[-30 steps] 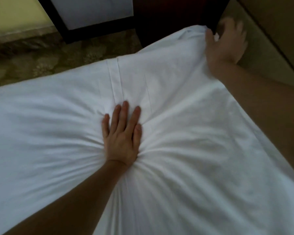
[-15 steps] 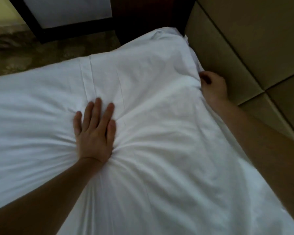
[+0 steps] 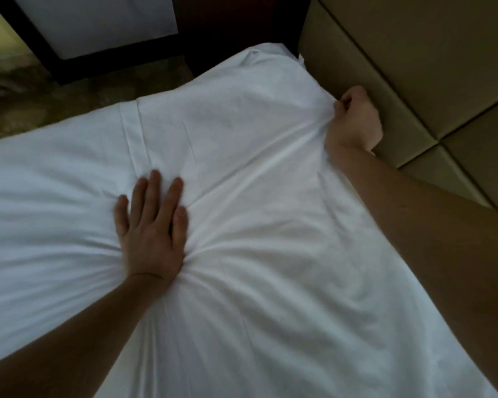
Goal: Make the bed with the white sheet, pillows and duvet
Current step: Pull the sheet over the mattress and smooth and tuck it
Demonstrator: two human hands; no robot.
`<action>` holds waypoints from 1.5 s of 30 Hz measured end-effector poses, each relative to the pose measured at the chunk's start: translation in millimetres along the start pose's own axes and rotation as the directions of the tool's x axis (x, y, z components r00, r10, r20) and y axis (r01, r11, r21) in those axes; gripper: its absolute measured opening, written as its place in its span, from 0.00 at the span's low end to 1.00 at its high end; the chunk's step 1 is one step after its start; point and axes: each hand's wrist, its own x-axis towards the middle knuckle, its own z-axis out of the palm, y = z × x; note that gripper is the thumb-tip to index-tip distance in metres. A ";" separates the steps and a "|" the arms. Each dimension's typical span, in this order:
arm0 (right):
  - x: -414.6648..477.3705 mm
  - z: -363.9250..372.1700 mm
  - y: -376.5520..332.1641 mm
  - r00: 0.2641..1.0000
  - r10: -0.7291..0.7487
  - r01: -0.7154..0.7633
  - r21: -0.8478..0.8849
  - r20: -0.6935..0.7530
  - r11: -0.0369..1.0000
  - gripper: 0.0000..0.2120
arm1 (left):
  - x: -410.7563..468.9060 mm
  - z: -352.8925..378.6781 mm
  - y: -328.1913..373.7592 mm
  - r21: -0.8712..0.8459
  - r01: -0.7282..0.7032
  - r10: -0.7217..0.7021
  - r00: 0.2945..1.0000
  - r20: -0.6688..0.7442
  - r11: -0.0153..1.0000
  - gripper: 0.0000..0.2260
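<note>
**Right hand bunches the sheet edge at the headboard**

A second ago our right hand (image 3: pixel 354 122) was up at the far corner of the bed with its fingers loose. It has since come nearer along the right edge and closed into a fist. The fingers are curled round a bunch of the white sheet (image 3: pixel 270 297) just beside the padded headboard (image 3: pixel 414 67). A taut ridge of cloth now runs from that fist toward the middle of the bed, so we judge the sheet is being drawn tight toward the head end, for tucking or straightening.

Our left hand (image 3: pixel 150 234) has kept its place. It lies flat, fingers straight and close together, the palm pressing down into the sheet, and creases fan out from the heel of the hand. We take it to be anchoring the cloth against the pull.

The sheet covers the whole bed in view, with a hem line just beyond the left hand. No pillows or separate duvet show. Patterned carpet (image 3: pixel 69 104) lies at far left.
</note>
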 end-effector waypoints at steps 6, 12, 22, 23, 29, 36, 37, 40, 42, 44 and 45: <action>-25.4 2.9 -34.3 0.815 -0.575 0.560 0.364 -0.078 0.745 0.18 | 0.0 0.4 -1.1 0.011 -0.006 0.006 1.000 -0.011 1.000 0.21; -6.6 34.6 -15.8 0.730 -0.298 0.412 -0.048 0.615 0.910 0.26 | -0.3 0.1 -1.1 0.020 -0.004 0.004 1.000 -0.001 1.000 0.21; -35.2 -6.2 14.6 0.682 -0.661 0.502 0.457 0.312 0.734 0.21 | 0.0 -0.6 -0.5 0.011 0.009 -0.009 1.000 0.025 1.000 0.22; -39.0 -7.2 32.4 0.534 -0.771 0.642 0.427 0.346 0.637 0.21 | -0.2 -0.7 -0.1 0.009 0.011 -0.011 0.999 0.031 1.000 0.22; -14.0 -10.4 59.5 0.667 -0.378 0.394 0.126 0.641 0.910 0.22 | 0.7 -2.5 0.8 -0.005 0.019 -0.019 0.998 0.052 1.000 0.23; -68.2 -27.8 55.2 0.492 -0.744 0.576 0.472 0.452 0.667 0.27 | 0.3 -2.3 1.8 -0.010 0.041 -0.040 0.997 0.070 0.999 0.23; -71.5 -26.5 59.6 0.413 -0.767 0.642 0.440 0.491 0.628 0.28 | 0.1 -2.6 1.6 -0.013 0.045 -0.044 0.996 0.076 0.999 0.23; -70.2 -19.9 64.3 0.443 -0.761 0.647 0.419 0.475 0.637 0.24 | -0.2 -4.3 1.6 -0.020 0.052 -0.049 0.994 0.094 0.998 0.24; -73.5 -15.5 64.1 0.484 -0.763 0.630 0.434 0.428 0.644 0.21 | -0.4 -5.6 2.0 -0.026 0.049 -0.046 0.994 0.100 0.998 0.25; -77.7 -14.2 65.5 0.517 -0.776 0.643 0.434 0.362 0.631 0.19 | -0.4 -6.3 1.9 -0.030 0.042 -0.039 0.995 0.096 0.999 0.26; -79.7 -15.6 66.7 0.544 -0.772 0.638 0.434 0.330 0.636 0.18 | -0.6 -6.4 1.6 -0.029 0.041 -0.038 0.995 0.097 0.999 0.26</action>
